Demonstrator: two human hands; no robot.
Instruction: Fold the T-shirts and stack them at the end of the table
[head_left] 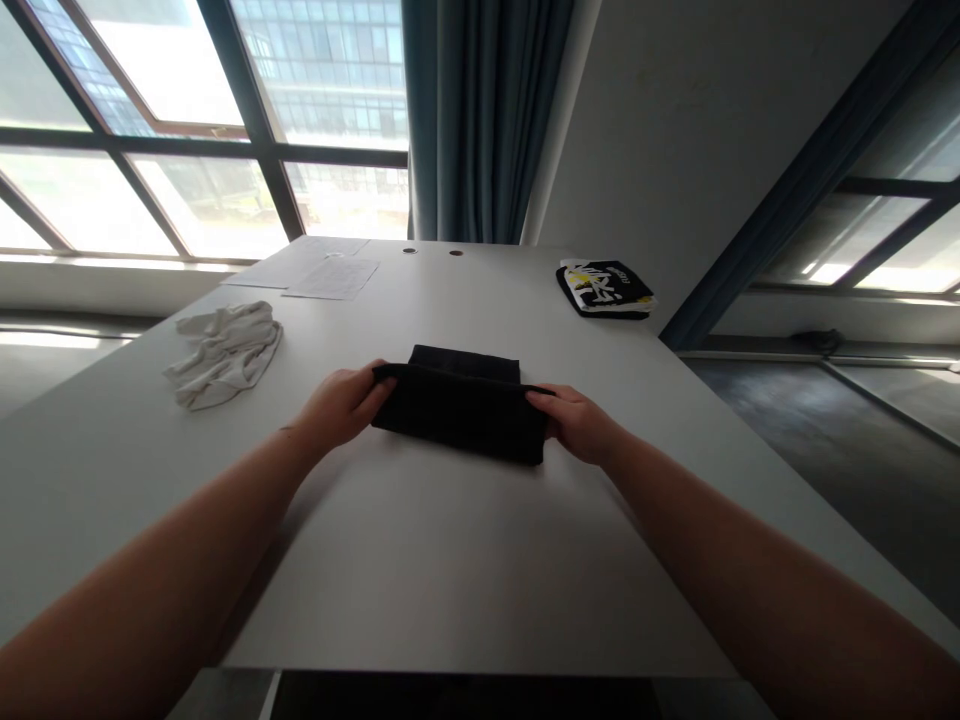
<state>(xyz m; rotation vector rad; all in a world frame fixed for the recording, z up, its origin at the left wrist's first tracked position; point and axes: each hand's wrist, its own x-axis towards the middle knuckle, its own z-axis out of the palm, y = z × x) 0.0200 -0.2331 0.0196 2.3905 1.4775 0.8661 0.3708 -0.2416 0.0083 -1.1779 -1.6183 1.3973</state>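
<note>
A black cloth [461,410], folded into a wide strip, is held just over the middle of the white table [480,560]. My left hand [343,402] pinches its upper left corner between thumb and fingers. At the upper right corner, my right hand [574,422] has the fabric pinched in the same way. Another part of the black cloth shows behind the held edge. Some fingertips of both hands are hidden behind the fabric.
A crumpled white cloth [229,355] lies at the left. Papers [330,278] rest near the back left edge. Folded black, white and yellow fabric [606,290] sits at the back right. Two round holes are near the table's far edge, before a blue curtain [480,120].
</note>
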